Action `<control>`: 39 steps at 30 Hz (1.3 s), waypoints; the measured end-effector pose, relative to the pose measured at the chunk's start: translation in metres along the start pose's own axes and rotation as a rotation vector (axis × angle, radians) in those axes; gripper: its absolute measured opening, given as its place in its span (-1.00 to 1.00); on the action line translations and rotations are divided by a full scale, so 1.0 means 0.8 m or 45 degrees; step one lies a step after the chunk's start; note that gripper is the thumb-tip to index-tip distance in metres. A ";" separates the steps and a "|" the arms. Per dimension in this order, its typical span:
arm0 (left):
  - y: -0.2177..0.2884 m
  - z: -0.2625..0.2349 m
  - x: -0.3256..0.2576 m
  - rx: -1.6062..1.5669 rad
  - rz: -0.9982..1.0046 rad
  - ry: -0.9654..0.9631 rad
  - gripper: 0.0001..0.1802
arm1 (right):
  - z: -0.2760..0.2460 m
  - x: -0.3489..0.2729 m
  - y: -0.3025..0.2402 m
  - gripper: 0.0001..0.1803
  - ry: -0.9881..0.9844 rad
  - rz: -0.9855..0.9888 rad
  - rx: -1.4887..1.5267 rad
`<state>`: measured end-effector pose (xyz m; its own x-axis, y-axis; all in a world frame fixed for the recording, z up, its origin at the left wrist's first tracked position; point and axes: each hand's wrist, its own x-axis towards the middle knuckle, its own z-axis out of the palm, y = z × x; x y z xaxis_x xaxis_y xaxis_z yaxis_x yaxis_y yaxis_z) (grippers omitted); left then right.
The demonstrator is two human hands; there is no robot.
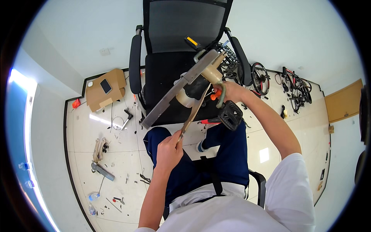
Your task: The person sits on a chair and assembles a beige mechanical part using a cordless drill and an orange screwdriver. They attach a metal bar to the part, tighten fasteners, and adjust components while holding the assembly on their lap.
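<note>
White walls enclose a pale tiled floor, which spreads out to dark skirting on both sides and gives the elbows width. The black office chair faces the person, its armrests bounding the seat left and right, and the knees come close to its front edge. Over this seat slants the pedal assembly, a grey bar with a tan hub; the bar's lower end reaches the front left corner. It lies ahead of the left hand, whose thumb and fingers pinch the near end of a thin brownish strip running up to the hub. The right hand is against the assembly's right side, beside an orange-handled piece; its fingertips are hidden, so what they grasp cannot be told. Farther right lie bicycle parts and a small wheel; at far left, flattened cardboard carries a dark phone. Nearest the right wrist, a greenish crank and its black pedal stand in the way.
</note>
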<state>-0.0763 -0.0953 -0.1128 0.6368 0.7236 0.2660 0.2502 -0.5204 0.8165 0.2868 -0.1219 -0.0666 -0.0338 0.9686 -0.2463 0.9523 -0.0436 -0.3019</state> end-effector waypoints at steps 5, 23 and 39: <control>0.002 0.000 0.000 0.020 -0.035 0.033 -0.75 | 0.005 -0.006 -0.006 -0.54 0.166 0.061 0.035; 0.000 0.000 -0.004 -0.023 -0.037 0.010 -0.73 | 0.008 -0.005 -0.013 -0.53 0.073 0.217 0.399; -0.004 0.002 -0.002 -0.018 -0.032 0.053 -0.75 | 0.014 -0.006 -0.025 -0.75 0.286 0.150 0.574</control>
<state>-0.0770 -0.0957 -0.1163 0.5994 0.7548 0.2664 0.2554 -0.4957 0.8301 0.2648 -0.1282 -0.0697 0.1787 0.9773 -0.1134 0.7189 -0.2084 -0.6632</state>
